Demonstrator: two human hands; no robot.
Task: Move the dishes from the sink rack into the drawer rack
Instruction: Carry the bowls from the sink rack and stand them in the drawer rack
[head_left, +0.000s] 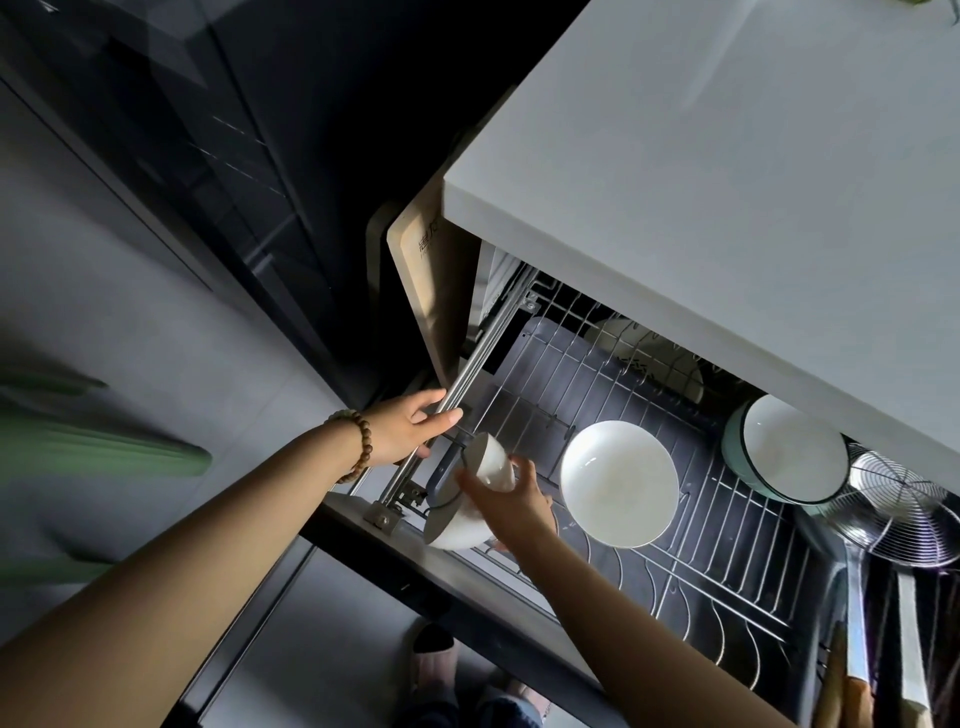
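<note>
Head view: left hand (421, 422) grips the drawer rack (727, 519) side rail (467, 379). Right hand (511, 499) holds white bowl (460, 525), tilted, at the rack's front-left corner. Cutting board (431, 291) print: unreadable.

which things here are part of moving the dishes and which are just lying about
Job: held bowl, right hand gripping it, left hand holding drawer rail, drawer rack, white bowl and stacked bowls already racked.
Lying about: cutting board, wire skimmer.

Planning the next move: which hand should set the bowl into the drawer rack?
Right. The right hand grips the white bowl over the drawer rack; the left hand is busy holding the side rail.
</note>
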